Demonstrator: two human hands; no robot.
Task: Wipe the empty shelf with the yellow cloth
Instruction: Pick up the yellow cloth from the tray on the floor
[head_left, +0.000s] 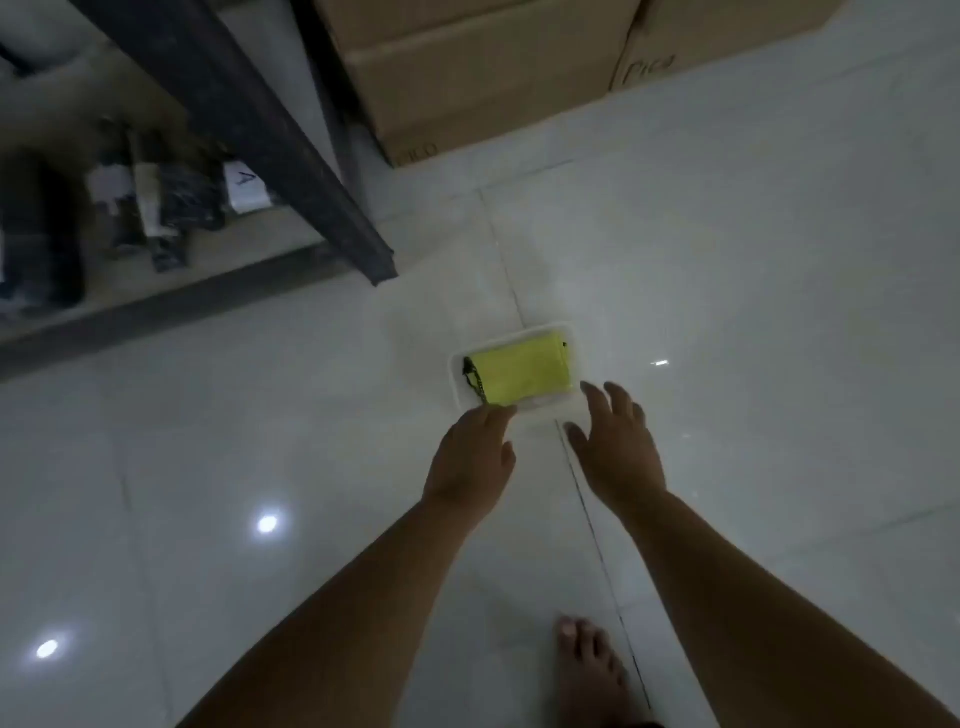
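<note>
The cloth (522, 375) lies folded in a white tray (566, 332) on the floor. Both hands reach down for it: the left (470, 460) fingers meet the tray's near edge, gripping nothing clearly; the right (618, 449) is spread, empty

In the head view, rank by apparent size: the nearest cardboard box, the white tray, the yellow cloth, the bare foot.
1. Cardboard box, though cropped by the frame.
2. White tray and bare foot: similar; the foot is nearer and cropped, so unranked.
3. Yellow cloth, lying inside the tray.
</note>
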